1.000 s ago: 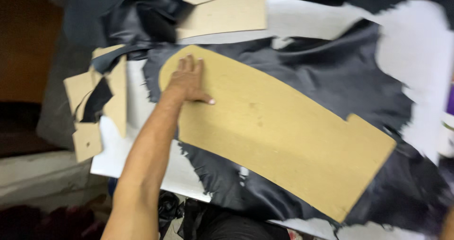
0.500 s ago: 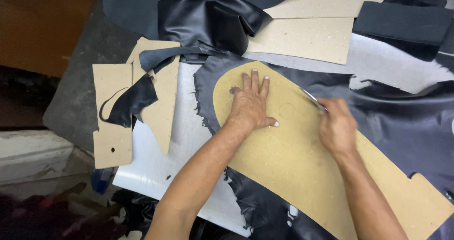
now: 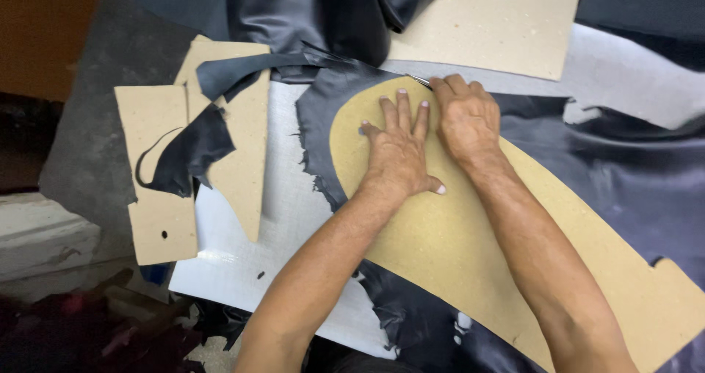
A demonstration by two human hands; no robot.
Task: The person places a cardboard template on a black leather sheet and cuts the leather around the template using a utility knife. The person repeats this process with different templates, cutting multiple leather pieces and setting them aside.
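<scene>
A long, curved tan cardboard pattern (image 3: pixel 470 233) lies flat on the dark leather hide (image 3: pixel 602 167). The left hand (image 3: pixel 400 153) presses it down, palm flat, fingers spread. Beside it, the right hand (image 3: pixel 463 116) grips a thin metal blade (image 3: pixel 420 81) at the pattern's rounded tip. Left of the pattern lie two smaller cardboard pieces (image 3: pixel 158 211).

Pretty cramped workshop corner here: the grey work table (image 3: pixel 95 160) looks worn and dusty, with a pale cutting board (image 3: pixel 286 197) lying on top of it. Off to the left there's an orange-brown wall or panel (image 3: pixel 44 28) sitting in shadow, and below it a whitish concrete ledge (image 3: pixel 44 244). Light is soft and comes from above, and the floor at bottom left is just a dark heap of scraps (image 3: pixel 88 329).
</scene>
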